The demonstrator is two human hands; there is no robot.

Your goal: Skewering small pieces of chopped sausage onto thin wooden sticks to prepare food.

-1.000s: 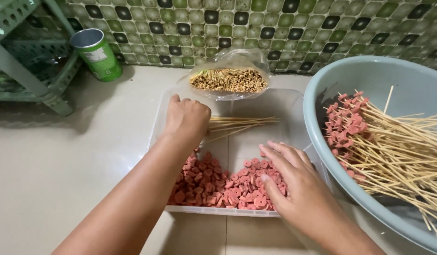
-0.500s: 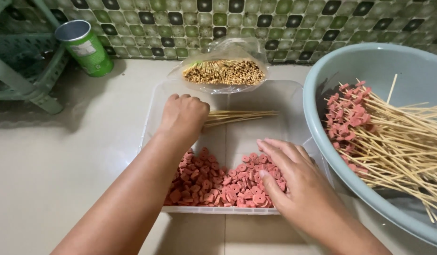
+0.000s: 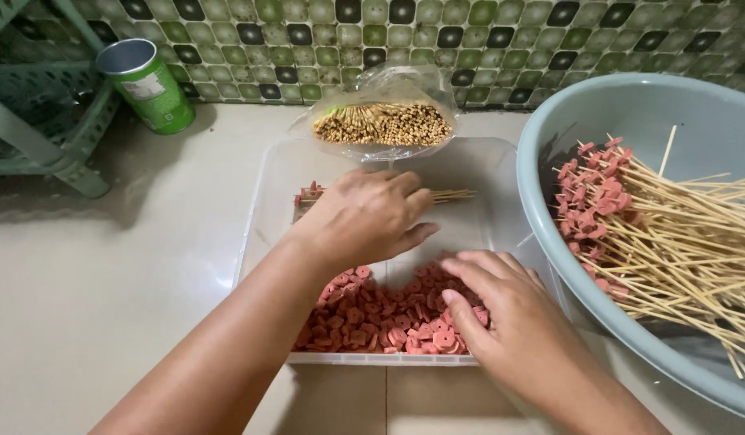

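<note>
A clear plastic tray (image 3: pixel 267 201) on the floor holds a heap of small pink sausage slices (image 3: pixel 364 314) at its near end. My left hand (image 3: pixel 368 213) lies palm down over a small bunch of skewers (image 3: pixel 449 195) with pink pieces at their left end; whether it grips them is hidden. My right hand (image 3: pixel 489 302) rests fingers-down on the slices at the tray's near right. A plastic bag of bare bamboo skewers (image 3: pixel 384 125) sits at the tray's far end.
A large grey-blue basin (image 3: pixel 566 121) on the right holds several finished skewers (image 3: pixel 654 234) with pink pieces. A green can (image 3: pixel 147 84) stands at the back left beside a green plastic stool (image 3: pixel 42 121). A tiled wall runs behind.
My left hand has slid nearer and right over the skewer bunch. My right hand has shifted slightly down into the slices.
</note>
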